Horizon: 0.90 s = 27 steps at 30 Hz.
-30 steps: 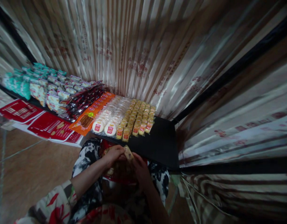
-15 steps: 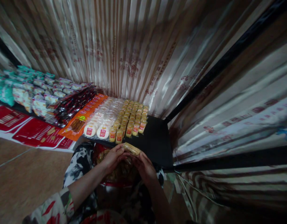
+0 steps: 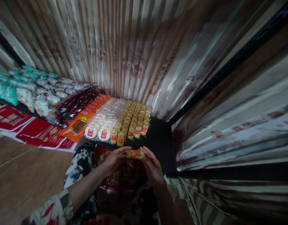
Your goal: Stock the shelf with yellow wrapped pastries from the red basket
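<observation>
A small yellow wrapped snack (image 3: pixel 135 154) with a red label is held level between my two hands above my lap. My left hand (image 3: pixel 115 159) grips its left end with fingers and thumb, and my right hand (image 3: pixel 152 165) grips its right end. Below them, partly hidden by my hands and arms, a red bag (image 3: pixel 115 187) on my lap holds more of the yellow snacks. Just beyond my hands, rows of like yellow snacks (image 3: pixel 132 120) stand on a black board (image 3: pixel 159 140), labels facing me on the front ones.
Left of the yellow rows lie round white wrapped crackers (image 3: pixel 104 133), an orange packet (image 3: pixel 84 115), dark red packets (image 3: pixel 75 104), and white and teal packets (image 3: pixel 8 90). A red printed sheet (image 3: pixel 38 132) hangs below. Striped curtain (image 3: pixel 125 47) stands behind, with a dark slanting bar (image 3: pixel 218 75) at right.
The snack has been turned from a slant to level, and its red label now shows. My hands have moved slightly apart and to the right. The view has shifted a little.
</observation>
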### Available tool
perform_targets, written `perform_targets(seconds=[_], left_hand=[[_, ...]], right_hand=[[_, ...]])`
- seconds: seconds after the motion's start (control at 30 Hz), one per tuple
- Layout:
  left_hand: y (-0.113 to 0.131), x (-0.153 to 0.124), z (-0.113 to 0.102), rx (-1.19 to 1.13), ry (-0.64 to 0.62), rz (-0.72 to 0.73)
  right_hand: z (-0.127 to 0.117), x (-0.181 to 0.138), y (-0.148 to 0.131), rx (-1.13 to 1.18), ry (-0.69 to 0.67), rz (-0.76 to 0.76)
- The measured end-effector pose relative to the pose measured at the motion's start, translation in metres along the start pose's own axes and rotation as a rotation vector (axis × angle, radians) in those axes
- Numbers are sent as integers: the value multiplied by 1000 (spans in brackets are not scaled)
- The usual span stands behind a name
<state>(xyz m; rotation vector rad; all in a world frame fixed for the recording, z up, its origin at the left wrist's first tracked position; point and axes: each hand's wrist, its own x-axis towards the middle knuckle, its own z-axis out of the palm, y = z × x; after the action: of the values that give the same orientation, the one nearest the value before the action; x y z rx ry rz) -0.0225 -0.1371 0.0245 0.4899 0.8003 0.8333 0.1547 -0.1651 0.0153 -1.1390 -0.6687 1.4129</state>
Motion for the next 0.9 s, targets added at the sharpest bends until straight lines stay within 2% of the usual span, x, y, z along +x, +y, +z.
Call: perform_targets(seconds=[0.1, 0.2, 0.33, 0.47, 0.57, 0.7, 0.8, 0.9], left_hand=[[1, 2, 3, -13, -28, 18], [-2, 7, 7, 46, 31, 35], [-4, 20, 13, 228, 140, 86], [2, 33, 25, 463, 166, 188], [9, 42, 38, 655, 127, 271], [16, 55, 56, 881, 10, 439], [18, 70, 69, 887, -13, 494], [16, 87, 87, 826, 88, 535]], right_hand=[[-1, 5, 0, -15, -1, -37], [-3, 8, 0, -41, -2, -51], [-4, 13, 1, -84, 26, -70], [-8, 18, 1, -221, 56, -51], [-13, 22, -1, -312, 22, -53], [-21, 27, -12, -475, 16, -112], [-28, 37, -24, -597, 90, -174], [-35, 57, -34, -481, 167, -194]])
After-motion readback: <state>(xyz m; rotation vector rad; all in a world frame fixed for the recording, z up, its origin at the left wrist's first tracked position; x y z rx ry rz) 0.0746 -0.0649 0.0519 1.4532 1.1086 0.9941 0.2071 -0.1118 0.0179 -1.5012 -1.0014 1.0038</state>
